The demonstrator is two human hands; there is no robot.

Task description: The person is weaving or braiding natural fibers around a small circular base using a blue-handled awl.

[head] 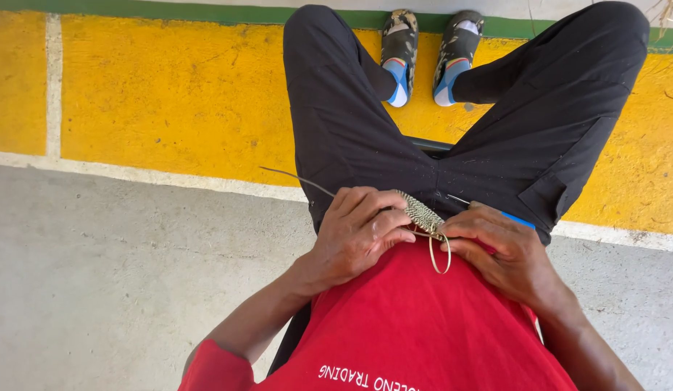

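While the person sits with legs apart, a small woven strip (417, 211) lies in the lap, just above the red shirt (416, 318) and against the black trousers (394, 137). The left hand (358, 235) has its fingers (386, 217) closed around the strip's near end; the right hand (507, 250) pinches a thin pale strand (439, 253) that loops down beside the strip. A second strand (297, 179) trails off to the left of the strip. To weave well, I judge, keep the strand taut and the strip pinned firmly — each pass snug against the finished rows
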